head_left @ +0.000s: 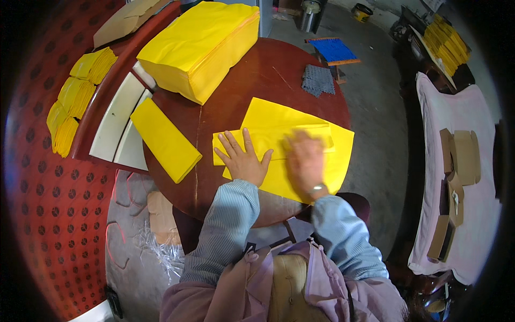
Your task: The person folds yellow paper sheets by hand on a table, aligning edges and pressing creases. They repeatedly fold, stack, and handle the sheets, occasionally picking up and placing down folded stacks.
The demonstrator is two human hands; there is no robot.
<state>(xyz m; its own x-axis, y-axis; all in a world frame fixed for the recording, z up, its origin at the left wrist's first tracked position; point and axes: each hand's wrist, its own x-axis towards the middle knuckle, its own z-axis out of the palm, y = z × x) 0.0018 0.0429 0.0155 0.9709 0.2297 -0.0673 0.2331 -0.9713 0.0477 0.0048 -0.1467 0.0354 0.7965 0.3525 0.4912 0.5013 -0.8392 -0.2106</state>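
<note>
My left hand [248,165] lies flat, fingers spread, on the left end of a folded yellow sheet [274,140], which looks like thin cloth or paper. On the same fold, toward its right end, is my right hand [307,163]; motion blurs its fingers. Beneath the fold, a wider yellow sheet [337,174] is spread over the front right of the round red-brown table [273,70]. To the left sits a long folded yellow bundle [165,140], touched by neither hand. A thick stack of yellow sheets [198,45] stands at the back left of the table.
A grey textured mat piece [318,80] lies at the table's right edge, with a small blue-topped stool [336,50] beyond it. Yellow bundles [75,97] rest on the red surface at left. Opened cardboard boxes [465,155] lie on a pink-covered surface at right.
</note>
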